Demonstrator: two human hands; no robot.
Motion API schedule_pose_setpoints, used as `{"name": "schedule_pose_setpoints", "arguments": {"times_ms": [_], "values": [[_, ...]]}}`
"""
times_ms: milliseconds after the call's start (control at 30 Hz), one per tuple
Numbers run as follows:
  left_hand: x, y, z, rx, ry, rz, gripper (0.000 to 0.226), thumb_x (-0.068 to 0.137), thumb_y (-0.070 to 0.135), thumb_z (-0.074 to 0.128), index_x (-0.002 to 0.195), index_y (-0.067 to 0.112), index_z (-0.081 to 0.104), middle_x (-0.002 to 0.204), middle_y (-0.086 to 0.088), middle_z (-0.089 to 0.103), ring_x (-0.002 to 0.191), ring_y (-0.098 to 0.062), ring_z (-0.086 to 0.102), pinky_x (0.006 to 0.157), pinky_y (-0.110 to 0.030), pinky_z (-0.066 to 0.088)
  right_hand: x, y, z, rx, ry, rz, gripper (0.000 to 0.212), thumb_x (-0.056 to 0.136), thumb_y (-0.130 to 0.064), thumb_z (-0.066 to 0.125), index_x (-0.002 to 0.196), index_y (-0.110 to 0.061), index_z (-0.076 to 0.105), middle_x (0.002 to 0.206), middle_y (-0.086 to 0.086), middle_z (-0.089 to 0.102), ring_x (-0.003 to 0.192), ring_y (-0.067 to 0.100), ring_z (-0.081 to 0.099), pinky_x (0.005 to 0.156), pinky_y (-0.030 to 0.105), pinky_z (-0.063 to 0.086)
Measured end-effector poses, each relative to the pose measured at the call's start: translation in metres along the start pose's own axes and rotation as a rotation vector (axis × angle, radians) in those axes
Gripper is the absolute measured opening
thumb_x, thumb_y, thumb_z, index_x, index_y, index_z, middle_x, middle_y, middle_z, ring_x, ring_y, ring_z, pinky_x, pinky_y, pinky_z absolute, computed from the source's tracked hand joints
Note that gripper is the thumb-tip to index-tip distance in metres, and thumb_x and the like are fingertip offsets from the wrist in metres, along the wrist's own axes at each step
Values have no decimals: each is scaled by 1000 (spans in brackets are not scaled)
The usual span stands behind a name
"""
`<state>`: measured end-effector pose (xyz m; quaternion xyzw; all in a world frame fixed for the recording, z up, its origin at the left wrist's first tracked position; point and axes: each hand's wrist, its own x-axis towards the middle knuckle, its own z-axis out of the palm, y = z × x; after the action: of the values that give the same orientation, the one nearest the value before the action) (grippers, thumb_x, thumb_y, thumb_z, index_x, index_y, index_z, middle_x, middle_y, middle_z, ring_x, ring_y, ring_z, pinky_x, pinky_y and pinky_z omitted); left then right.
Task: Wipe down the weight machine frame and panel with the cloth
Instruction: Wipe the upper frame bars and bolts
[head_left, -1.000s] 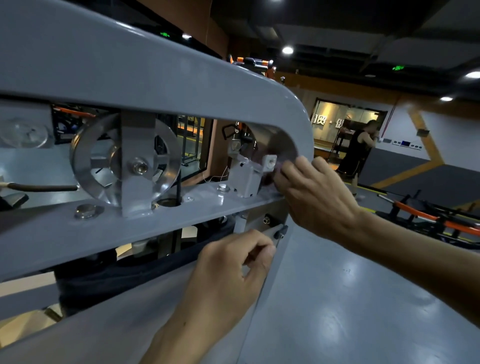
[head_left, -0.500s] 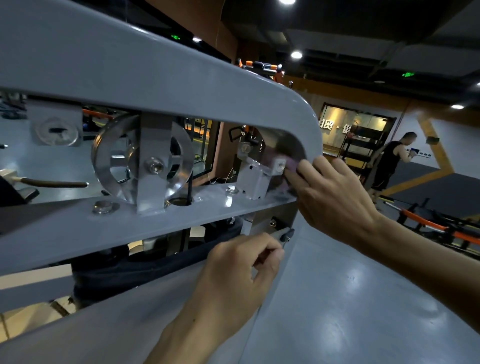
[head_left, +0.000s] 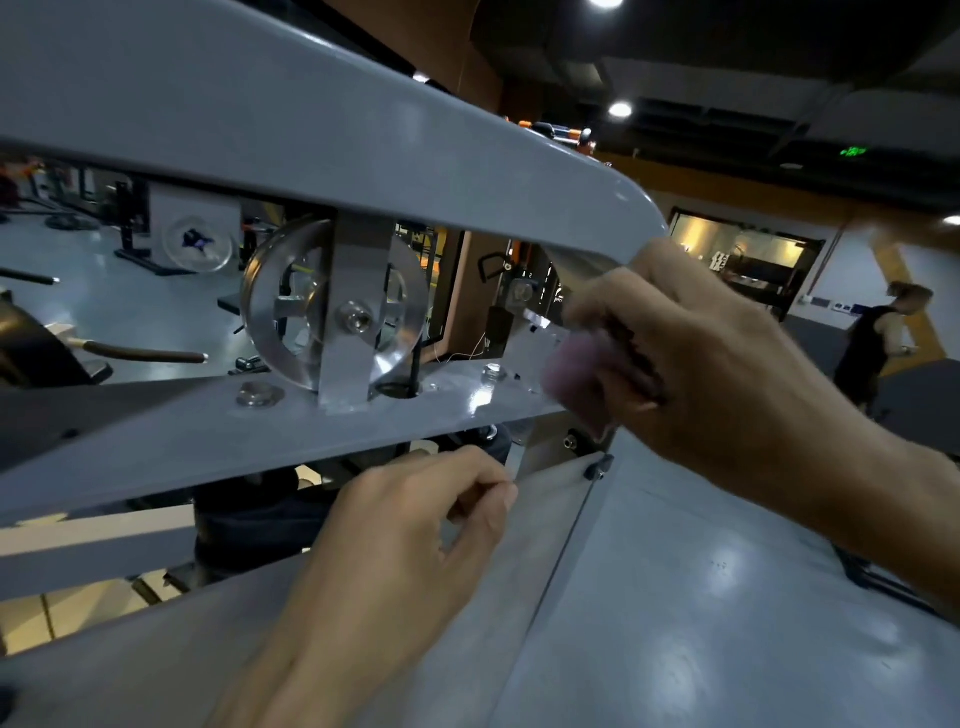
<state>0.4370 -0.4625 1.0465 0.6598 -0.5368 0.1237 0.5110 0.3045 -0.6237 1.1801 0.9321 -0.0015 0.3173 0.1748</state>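
While right hand (head_left: 727, 374) clamps pink cloth (head_left: 574, 371) at frame (head_left: 363, 140) corner, left hand (head_left: 410, 530) pinches panel (head_left: 524, 525) edge; panel prob. unwiped.

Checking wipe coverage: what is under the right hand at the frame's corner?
A pinkish cloth shows below the right hand, against the grey frame near a small bracket. The hand covers most of the cloth and the corner; motion blur hides the contact.
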Motion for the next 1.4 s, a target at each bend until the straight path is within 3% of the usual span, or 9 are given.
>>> {"name": "schedule_pose_setpoints", "arguments": {"times_ms": [200,467,533,633,733,933,1067,1233,1400], "values": [[-5,2,-1,-33,9,-34,10,94,34,61,87,35,68,79,20,64,83,-2,63,63,-16,46,48,-11,31,-235,-194,-102,25,97,-16,63,121,-8,62,109,11,66,98,28,60,82,46,57],[-5,-4,1,12,61,-4,12,97,32,61,86,31,66,76,20,61,79,-2,61,64,-14,44,79,-21,33,-219,-557,99,12,91,-20,68,96,-21,56,89,-1,55,80,20,57,64,31,44],[-5,-5,3,24,63,-9,14,96,36,58,86,32,66,74,20,60,78,-1,61,65,-14,44,77,-15,23,-166,-499,113,13,91,-23,69,90,-19,57,81,-4,53,75,18,55,62,31,43],[-5,-6,6,33,83,-10,16,95,39,56,87,32,67,74,20,61,77,0,60,65,-16,46,67,-19,34,-268,-297,-65,19,101,-13,60,119,-8,56,96,10,59,86,31,60,72,46,56],[-5,-5,6,43,84,-23,13,95,39,58,86,33,66,74,19,60,77,0,59,65,-14,44,72,-23,47,-339,-328,-52,33,101,-6,52,133,-5,43,106,15,57,85,37,62,71,52,59],[-6,-5,3,30,70,-29,12,94,37,59,86,32,66,74,20,61,77,-2,60,64,-14,43,97,-16,59,-288,-486,-36,15,111,-24,33,118,-13,41,74,1,43,67,26,53,64,45,53],[-5,-4,3,31,67,-30,12,94,36,59,85,31,65,74,19,60,77,-1,59,64,-12,41,100,-25,58,-139,-695,21,17,99,-8,47,88,-20,50,86,5,57,79,28,55,68,39,47],[-6,-4,5,18,75,-36,11,92,35,59,85,31,66,76,20,61,79,1,60,65,-10,41,85,-18,35,7,-713,35,30,100,-7,51,119,-22,68,119,3,70,109,28,64,94,47,54],[-5,-4,6,33,91,-28,17,93,40,55,85,30,65,75,16,61,77,-5,60,63,-21,44,82,-24,62,34,-615,126,31,100,-6,49,121,-24,62,116,7,62,99,29,59,88,45,54]]}}
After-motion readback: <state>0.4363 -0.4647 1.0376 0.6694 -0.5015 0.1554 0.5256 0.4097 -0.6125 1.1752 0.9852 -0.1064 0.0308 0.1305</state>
